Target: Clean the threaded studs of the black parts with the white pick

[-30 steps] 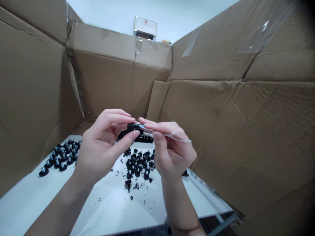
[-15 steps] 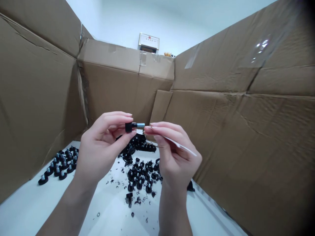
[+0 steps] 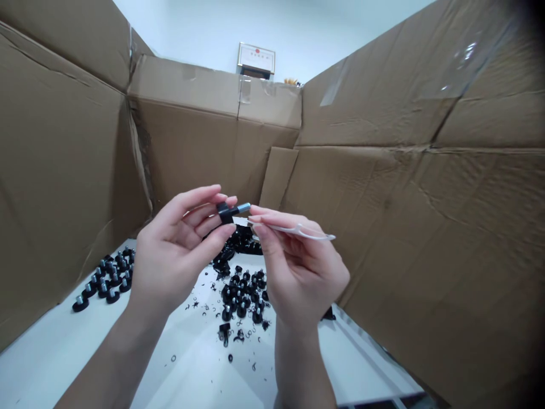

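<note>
My left hand (image 3: pixel 181 244) pinches the black head of a black-headed bolt (image 3: pixel 230 212) between thumb and fingers. The bolt's metal threaded end points right and slightly up, close to my right fingertips. In my right hand (image 3: pixel 300 255) is a thin white tool (image 3: pixel 309 232) with a curved cut-out and a narrow tail, gripped between thumb and fingers. Its working end is mostly hidden by the fingertips beside the bolt. Under the hands, a cluster of similar black-headed bolts (image 3: pixel 242 295) stands on the white table (image 3: pixel 196 375).
More bolts (image 3: pixel 104 278) stand in rows at the left. Small black rings and scraps (image 3: pixel 204 309) litter the middle, with one bolt (image 3: pixel 224 332) lying nearer me. A dark heap (image 3: pixel 238 241) sits behind. Cardboard walls (image 3: pixel 204 147) enclose the table on the left, back and right.
The bolt has tilted, its threaded end now angled upward. My left fingers have spread somewhat around the head. The white tool has turned flatter, showing its curved cut-out. The view has shifted slightly.
</note>
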Motion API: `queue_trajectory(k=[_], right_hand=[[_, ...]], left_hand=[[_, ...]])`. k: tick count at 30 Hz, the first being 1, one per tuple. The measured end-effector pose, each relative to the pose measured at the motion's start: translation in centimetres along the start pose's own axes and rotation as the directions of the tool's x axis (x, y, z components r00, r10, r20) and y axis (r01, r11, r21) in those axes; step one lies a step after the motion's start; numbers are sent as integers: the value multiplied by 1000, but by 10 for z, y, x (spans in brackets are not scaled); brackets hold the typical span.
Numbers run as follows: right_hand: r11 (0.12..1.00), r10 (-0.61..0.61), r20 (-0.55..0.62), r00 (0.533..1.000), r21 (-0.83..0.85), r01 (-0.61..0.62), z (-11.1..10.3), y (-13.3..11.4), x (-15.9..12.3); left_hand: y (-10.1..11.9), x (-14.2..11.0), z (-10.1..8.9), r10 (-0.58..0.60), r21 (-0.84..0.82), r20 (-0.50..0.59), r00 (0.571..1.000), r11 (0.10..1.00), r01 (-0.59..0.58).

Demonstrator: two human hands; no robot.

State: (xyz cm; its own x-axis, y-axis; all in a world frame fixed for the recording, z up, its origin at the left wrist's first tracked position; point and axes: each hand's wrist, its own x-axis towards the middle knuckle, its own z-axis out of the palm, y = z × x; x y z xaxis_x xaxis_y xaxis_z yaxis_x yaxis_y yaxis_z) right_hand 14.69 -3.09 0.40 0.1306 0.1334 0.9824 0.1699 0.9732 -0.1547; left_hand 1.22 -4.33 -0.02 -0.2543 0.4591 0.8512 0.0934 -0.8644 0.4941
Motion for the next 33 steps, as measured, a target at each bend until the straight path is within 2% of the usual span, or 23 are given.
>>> queue_trajectory(k=[7,14,21,33], right_hand=[[996,-81,-50,995,-30,80,4,5,-3],[990,-138,-59,989,-42,135,3,4,-1],[993,-117,-52,992,7,118,3,3,-1],[980,-192,-67,979,40,195,1,3,4]], left_hand=[[6,0,2,-48,31,-3,999,998,48],[9,-3,7,-40,50,-8,999,998,41],[10,-4,6,-99,-27,-3,995,995,99],[11,-9,5,-121,-19,6,993,992,121]])
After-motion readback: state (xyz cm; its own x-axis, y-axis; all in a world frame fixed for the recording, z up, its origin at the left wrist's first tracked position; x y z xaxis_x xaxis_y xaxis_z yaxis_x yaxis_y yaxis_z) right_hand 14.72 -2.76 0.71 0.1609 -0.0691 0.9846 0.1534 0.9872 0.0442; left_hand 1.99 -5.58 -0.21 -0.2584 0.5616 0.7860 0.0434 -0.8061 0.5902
